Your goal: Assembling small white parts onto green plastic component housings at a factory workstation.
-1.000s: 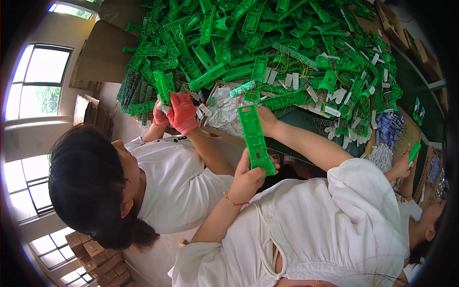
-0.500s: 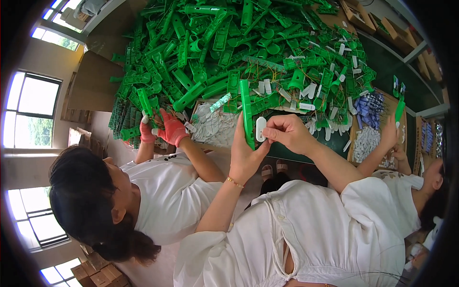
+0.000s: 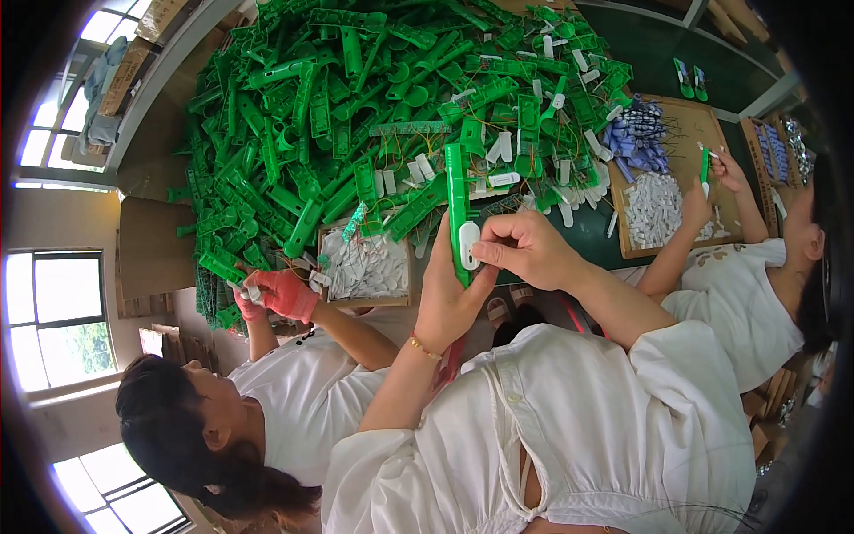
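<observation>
My left hand (image 3: 442, 289) is closed around the lower part of a long green plastic casing (image 3: 457, 178), which stands nearly upright. A white oval cover (image 3: 469, 246) lies against the casing's right side, pinched at its edge by the thumb and index finger of my right hand (image 3: 529, 252). Whether the cover sits fully in the casing cannot be made out. Beyond my hands a large heap of green plastic casings (image 3: 302, 107) spreads over the table, with thin wires and loose white covers (image 3: 504, 179) among the nearer ones.
To the left, a co-worker's red-gloved hand (image 3: 292, 295) works at the heap's edge beside a box of white pieces (image 3: 369, 267). At right, another person's hands hold a small green piece (image 3: 705, 165) near a tray of white parts (image 3: 667, 218) and bundled purple-blue parts (image 3: 638, 138).
The white cover has moved left from beside the green casing onto it, with my right hand. The view has shifted, and the co-worker at right has brought a green piece lower.
</observation>
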The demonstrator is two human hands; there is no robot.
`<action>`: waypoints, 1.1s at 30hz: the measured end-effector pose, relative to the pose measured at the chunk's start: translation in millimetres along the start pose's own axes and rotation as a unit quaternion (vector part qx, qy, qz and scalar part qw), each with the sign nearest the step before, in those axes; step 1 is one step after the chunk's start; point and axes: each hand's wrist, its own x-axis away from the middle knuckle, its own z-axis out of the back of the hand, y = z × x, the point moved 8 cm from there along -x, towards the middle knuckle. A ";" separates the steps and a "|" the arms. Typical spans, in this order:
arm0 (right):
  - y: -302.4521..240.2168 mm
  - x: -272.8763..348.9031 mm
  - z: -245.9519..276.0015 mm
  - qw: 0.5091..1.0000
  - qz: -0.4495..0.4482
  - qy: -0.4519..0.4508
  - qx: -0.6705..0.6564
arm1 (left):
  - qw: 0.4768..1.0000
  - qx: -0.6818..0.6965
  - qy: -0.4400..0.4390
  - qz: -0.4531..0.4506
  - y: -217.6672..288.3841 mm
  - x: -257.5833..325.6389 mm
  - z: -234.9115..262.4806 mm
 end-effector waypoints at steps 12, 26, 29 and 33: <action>163.9 42.9 9.3 0.921 -0.264 -0.098 0.268 | 0.891 0.340 0.065 0.293 -148.0 29.8 -26.1; 163.4 -27.7 -1.8 0.673 0.143 0.051 0.724 | 0.846 0.442 0.079 0.289 -129.9 15.2 -17.7; 177.3 -32.8 7.3 0.680 0.120 0.018 0.723 | 0.875 0.385 0.110 0.271 -134.5 12.3 -2.6; 137.3 -14.8 12.8 0.811 0.183 0.089 0.549 | 0.945 0.230 0.151 0.178 -129.0 5.9 20.8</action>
